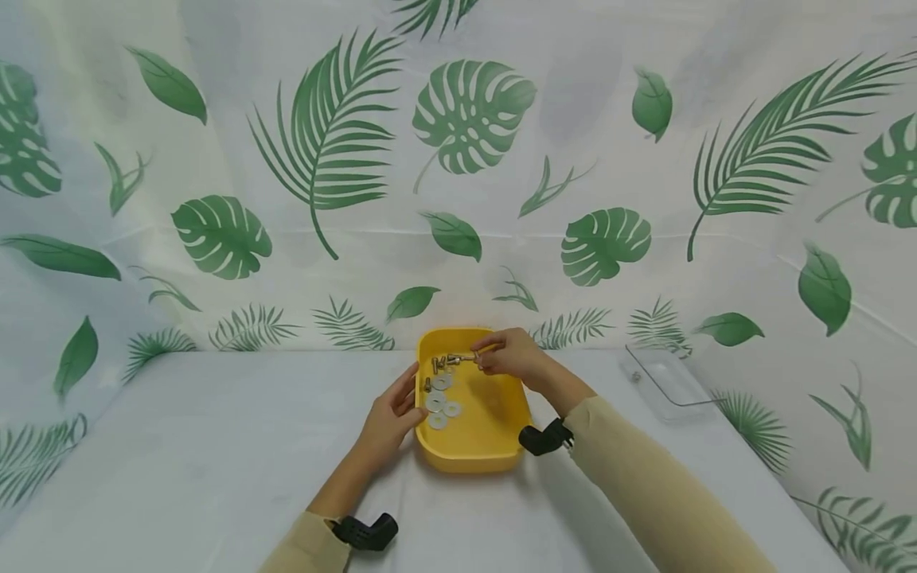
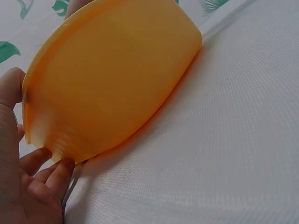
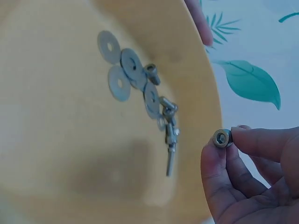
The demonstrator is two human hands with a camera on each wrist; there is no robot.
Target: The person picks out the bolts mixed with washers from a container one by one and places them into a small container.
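A shallow yellow tray point(image 1: 494, 442) sits on the white-covered table. My left hand point(image 1: 392, 418) grips its left side, thumb at the rim and fingers against the outer wall, as the left wrist view shows from below. Over the tray's far right part, my right hand point(image 1: 517, 355) pinches a hex socket bolt point(image 3: 222, 138) between thumb and fingertips, its socket head facing the right wrist camera. Along the tray's left side lie several flat washers point(image 3: 132, 65), some overlapping. Beside them several metal bolts point(image 3: 170, 133) lie in a cluster.
To the right, near the table's far edge, stands a clear plastic box point(image 1: 669, 386) with a small metal piece inside. Behind the table hangs a white cloth point(image 1: 487, 207) printed with green leaves. A black wrist camera point(image 1: 367, 532) is strapped to my left wrist.
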